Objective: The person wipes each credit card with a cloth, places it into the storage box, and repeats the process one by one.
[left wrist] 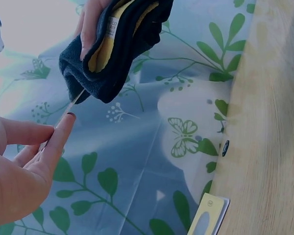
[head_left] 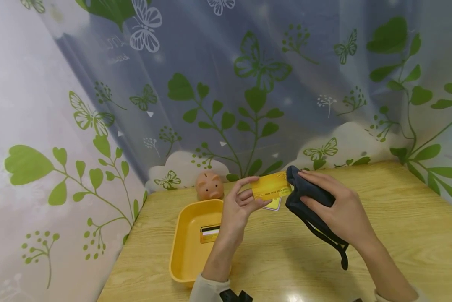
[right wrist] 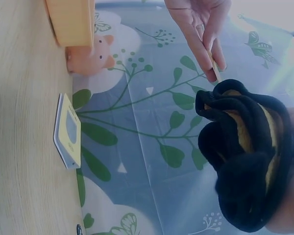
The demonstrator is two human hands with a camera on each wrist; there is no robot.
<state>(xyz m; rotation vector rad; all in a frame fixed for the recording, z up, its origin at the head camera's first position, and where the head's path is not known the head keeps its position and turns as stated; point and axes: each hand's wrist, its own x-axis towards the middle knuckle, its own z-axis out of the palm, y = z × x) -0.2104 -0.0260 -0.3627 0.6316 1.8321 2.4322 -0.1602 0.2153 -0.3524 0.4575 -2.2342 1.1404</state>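
My left hand (head_left: 238,209) pinches a gold bank card (head_left: 272,186) between thumb and fingers, and the left wrist view has it nearly edge-on. The card's far end meets the folds of a dark blue cloth pouch (head_left: 312,189); how deep it reaches inside is hidden. Around the pouch curls my right hand (head_left: 343,205), thumb on the near side. Yellow lining (right wrist: 242,129) shows between the pouch's folds in the right wrist view, and a dark strap (head_left: 343,256) dangles below. Another card with a black stripe (head_left: 210,233) lies in a yellow tray (head_left: 186,260), partly behind my left forearm.
A pink piggy bank (head_left: 210,186) stands behind the tray against the printed curtain (head_left: 218,105). On the wooden table (head_left: 392,218), behind the hands, sits a small yellow-and-white flat item (right wrist: 68,132). A small dark object (left wrist: 226,148) is near the curtain's foot.
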